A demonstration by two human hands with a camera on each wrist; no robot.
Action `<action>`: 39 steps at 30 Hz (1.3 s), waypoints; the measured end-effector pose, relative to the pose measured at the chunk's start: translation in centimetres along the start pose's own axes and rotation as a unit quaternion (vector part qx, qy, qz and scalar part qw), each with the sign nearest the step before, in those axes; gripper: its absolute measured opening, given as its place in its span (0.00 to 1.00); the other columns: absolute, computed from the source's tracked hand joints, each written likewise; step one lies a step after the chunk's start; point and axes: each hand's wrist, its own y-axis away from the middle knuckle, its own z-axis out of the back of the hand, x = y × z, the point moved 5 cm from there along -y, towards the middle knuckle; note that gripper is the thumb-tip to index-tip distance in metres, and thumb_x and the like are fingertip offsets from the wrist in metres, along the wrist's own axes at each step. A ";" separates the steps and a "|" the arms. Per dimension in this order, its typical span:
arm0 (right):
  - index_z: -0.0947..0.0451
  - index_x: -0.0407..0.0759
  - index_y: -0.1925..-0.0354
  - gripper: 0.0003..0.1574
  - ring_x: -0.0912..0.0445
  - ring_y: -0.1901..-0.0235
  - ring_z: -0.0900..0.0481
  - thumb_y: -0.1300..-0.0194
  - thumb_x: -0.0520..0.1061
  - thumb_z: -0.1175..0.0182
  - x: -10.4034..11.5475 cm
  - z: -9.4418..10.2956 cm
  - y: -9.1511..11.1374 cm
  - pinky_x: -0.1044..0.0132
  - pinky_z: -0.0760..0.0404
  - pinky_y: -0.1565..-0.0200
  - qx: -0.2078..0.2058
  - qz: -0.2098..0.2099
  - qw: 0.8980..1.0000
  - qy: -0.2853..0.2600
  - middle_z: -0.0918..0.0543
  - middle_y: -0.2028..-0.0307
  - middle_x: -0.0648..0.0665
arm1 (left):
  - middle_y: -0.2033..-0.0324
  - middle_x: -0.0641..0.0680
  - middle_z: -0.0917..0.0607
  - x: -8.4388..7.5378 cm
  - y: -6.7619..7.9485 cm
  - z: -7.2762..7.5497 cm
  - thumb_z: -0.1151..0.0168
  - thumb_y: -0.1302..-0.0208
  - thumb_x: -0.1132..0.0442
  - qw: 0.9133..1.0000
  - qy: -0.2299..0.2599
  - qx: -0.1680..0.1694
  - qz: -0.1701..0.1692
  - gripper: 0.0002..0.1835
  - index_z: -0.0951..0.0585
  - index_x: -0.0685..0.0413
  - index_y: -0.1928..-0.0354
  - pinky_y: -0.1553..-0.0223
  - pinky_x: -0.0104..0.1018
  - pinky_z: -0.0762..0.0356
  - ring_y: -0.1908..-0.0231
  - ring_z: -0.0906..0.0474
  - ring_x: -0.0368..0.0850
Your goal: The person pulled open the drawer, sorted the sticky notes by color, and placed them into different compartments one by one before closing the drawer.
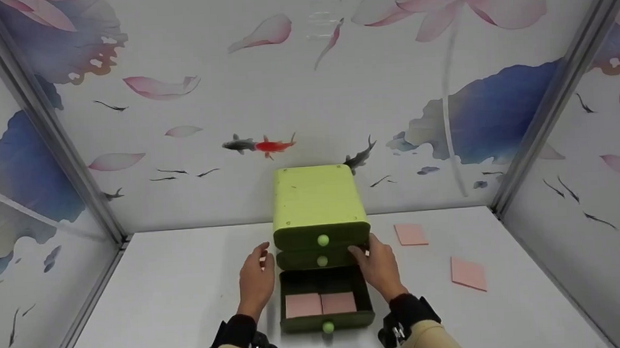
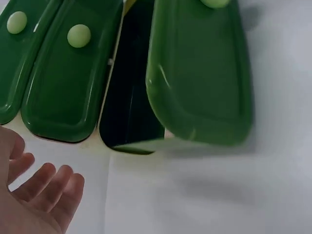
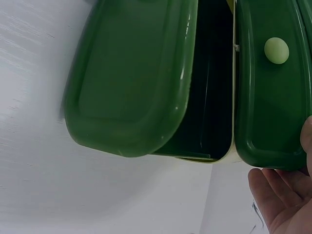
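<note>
A small drawer cabinet [image 1: 316, 195] with a lime-green top and dark green fronts stands against the back wall. Its bottom drawer [image 1: 328, 321] is pulled out, and two pink square pads [image 1: 303, 305] lie side by side inside. Just left of the cabinet is my left hand [image 1: 257, 280], fingers loosely bent, apart from it and holding nothing. At the right side, my right hand [image 1: 381, 265] grips the cabinet's edge: the thumb lies over the middle drawer's front [image 3: 273, 97] and the fingers are against the side. The top and middle drawers are closed.
Two more pink squares lie on the white table to the right, one [image 1: 411, 234] near the back and another [image 1: 468, 274] closer. Walls printed with lotus and fish enclose the table, with metal posts [image 1: 89, 164] at the corners.
</note>
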 end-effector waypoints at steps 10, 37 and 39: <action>0.24 0.38 0.50 0.18 0.46 0.57 0.14 0.32 0.48 0.39 0.2 0.1 0.0 0.53 0.16 0.56 -0.006 0.020 1.000 0.001 0.13 0.58 0.37 | 0.27 0.56 0.38 0.1 -0.8 -3.0 0.61 0.22 0.47 0.987 0.127 0.067 0.067 0.29 0.43 0.46 0.25 0.28 0.52 0.42 0.27 0.44 0.57; 0.29 0.42 0.36 0.29 0.47 0.48 0.17 0.24 0.58 0.55 -2.8 0.6 1.0 0.49 0.20 0.46 0.063 0.005 0.998 0.004 0.16 0.48 0.41 | 0.29 0.58 0.34 -0.2 -1.0 -3.0 0.62 0.22 0.56 0.995 0.046 0.065 0.052 0.27 0.41 0.52 0.26 0.31 0.55 0.39 0.29 0.39 0.58; 0.28 0.40 0.37 0.30 0.46 0.48 0.18 0.22 0.57 0.58 -3.6 1.0 1.3 0.48 0.21 0.46 0.054 -0.003 0.998 0.027 0.16 0.48 0.40 | 0.29 0.59 0.34 -0.3 -0.9 -3.0 0.62 0.22 0.56 0.996 0.040 0.062 0.047 0.26 0.41 0.53 0.26 0.31 0.55 0.39 0.29 0.39 0.58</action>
